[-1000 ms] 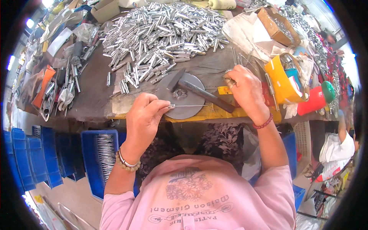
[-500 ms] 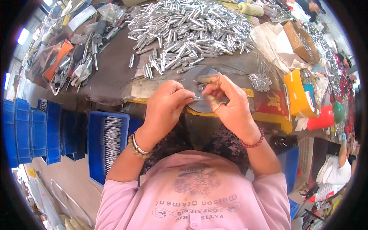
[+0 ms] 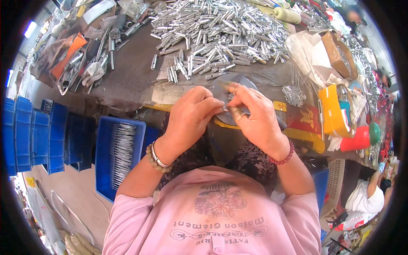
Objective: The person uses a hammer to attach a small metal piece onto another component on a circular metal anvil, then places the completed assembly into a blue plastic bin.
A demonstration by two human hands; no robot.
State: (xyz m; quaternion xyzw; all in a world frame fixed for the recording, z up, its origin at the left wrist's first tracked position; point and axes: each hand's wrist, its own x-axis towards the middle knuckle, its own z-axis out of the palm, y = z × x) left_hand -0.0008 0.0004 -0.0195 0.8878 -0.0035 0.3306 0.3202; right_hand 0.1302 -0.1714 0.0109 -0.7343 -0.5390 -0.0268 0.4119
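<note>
My left hand [image 3: 192,118] is closed in a pinch at the table's near edge, its fingertips round a small metal part [image 3: 225,109] that is mostly hidden. Facing it, my right hand [image 3: 257,114] is also closed, thumb and finger pressed together by the same part; what they grip is hidden. Its fingertips look darkened. Under both hands lies a round grey disc [image 3: 245,80]. Just beyond is a large heap of short silver metal tubes [image 3: 221,36], with several loose ones at its near side.
A blue bin [image 3: 98,170] of thin metal pieces stands at my left, beside stacked blue bins [image 3: 36,136]. Small pins [image 3: 294,95], a yellow container [image 3: 331,110] and a cardboard box [image 3: 335,53] lie right. Tools [image 3: 111,42] fill the back left. A co-worker [image 3: 365,197] is at far right.
My hands have drawn closer, fingertips now almost meeting over the small metal part, which showed more plainly before. The whole view has shifted slightly.
</note>
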